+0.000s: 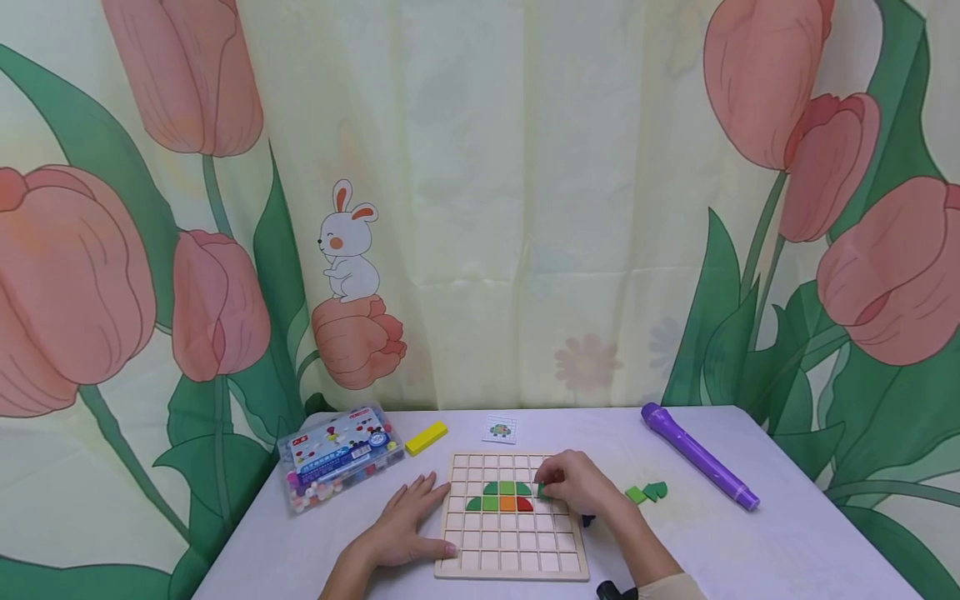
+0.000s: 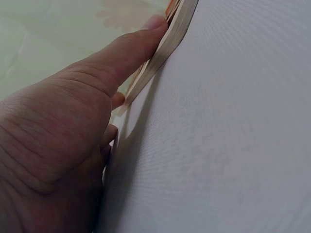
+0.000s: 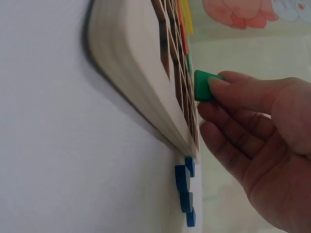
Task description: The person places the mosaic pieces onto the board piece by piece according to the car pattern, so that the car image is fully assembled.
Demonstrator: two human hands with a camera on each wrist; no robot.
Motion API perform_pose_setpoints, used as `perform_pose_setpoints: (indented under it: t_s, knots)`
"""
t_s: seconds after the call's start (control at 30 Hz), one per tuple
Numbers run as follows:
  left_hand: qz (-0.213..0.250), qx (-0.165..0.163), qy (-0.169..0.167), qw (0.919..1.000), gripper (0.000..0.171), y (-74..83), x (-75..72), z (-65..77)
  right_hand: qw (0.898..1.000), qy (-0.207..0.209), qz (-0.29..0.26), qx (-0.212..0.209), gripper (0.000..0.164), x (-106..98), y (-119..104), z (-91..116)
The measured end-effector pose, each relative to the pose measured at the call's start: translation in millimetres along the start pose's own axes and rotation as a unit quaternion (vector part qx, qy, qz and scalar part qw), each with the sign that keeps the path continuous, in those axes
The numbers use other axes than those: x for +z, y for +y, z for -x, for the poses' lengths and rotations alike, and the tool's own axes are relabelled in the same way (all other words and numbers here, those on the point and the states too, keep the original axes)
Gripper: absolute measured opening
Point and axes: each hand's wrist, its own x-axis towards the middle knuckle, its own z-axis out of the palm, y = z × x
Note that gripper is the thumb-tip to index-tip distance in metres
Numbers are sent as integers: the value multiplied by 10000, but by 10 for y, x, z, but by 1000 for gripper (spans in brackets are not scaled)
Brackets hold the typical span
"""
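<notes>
Black object [image 1: 617,591], cut off at the near edge, sits by the right sleeve [image 1: 670,588]; can't tell what it is. Wooden grid board [image 1: 510,575] lies flat on the table [image 1: 787,550], just beyond. Left hand [image 1: 401,527] is spread along the board's left side, thumb over the left rim toward the near corner, holding nothing; bracing, I'd say. Right hand [image 1: 581,483] pinches a small green piece [image 3: 202,86] between thumb and index finger, over the board's right part; other fingers bent. Key relation, my read: the held piece is just right of the far laid row, past its dark green end piece [image 1: 523,489], well right of the left hand, so the right is the nearer hand. Held piece is compact, no clear long axis; both laid rows run left-right. Can't tell if it touches the board. Near row has an orange square [image 1: 507,503], then a red piece [image 1: 524,504] at its right end. Loose green pieces [image 1: 636,495] lie right of the right wrist, blue pieces [image 3: 183,179] just beside the board's right edge. Picture card [image 1: 499,429] is beyond the far edge, yellow block [image 1: 426,438] and plastic box [image 1: 341,454] far left, purple stick [image 1: 701,457] far right.
</notes>
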Motion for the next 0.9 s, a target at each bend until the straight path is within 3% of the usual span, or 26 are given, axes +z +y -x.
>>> perform_pose_setpoints:
  t_s: [0.6, 0.9]
  knots:
    - [-31, 92, 39, 9999, 102, -4, 0, 16, 9993, -246, 2, -294, 13, 48, -16, 40]
    - [-48, 74, 12, 10000, 103, 0, -4, 5, 9994, -284, 40, -167, 13, 49, -17, 50]
